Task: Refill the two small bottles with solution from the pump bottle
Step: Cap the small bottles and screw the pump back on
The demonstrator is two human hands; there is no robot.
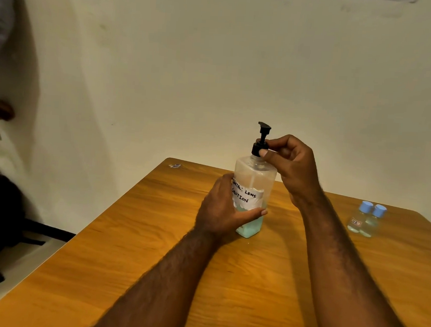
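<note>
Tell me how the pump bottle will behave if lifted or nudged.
Probably light: the pump bottle holds teal liquid only near its base. Tall and narrow, so likely tippy if pushed high. The left hand gripping it should help.

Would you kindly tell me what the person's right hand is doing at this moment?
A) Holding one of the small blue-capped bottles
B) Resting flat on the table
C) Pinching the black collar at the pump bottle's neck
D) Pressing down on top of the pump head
C: the right hand pinches the black collar at the neck of the pump bottle, below the pump head, while the left hand grips the bottle's body.
</note>
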